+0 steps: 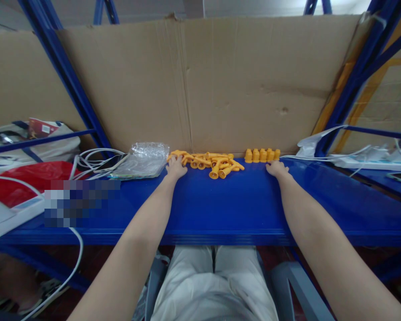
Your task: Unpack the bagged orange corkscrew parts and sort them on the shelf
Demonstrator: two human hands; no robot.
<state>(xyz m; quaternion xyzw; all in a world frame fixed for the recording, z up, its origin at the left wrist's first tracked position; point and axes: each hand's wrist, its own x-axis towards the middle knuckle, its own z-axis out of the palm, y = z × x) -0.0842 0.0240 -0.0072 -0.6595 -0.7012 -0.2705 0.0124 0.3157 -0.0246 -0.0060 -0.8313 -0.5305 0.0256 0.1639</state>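
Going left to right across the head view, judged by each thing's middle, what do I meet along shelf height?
Red bag, clear plastic packet, left hand, orange pile, orange row, right hand, white power strip.

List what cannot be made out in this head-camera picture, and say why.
Head view:
Left hand: too small to tell whether it grips the orange pieces.
Right hand: too small to tell whether it touches the orange row.
Left power strip: cut off by the left edge.
Pixel blocks: hide whatever lies behind them.
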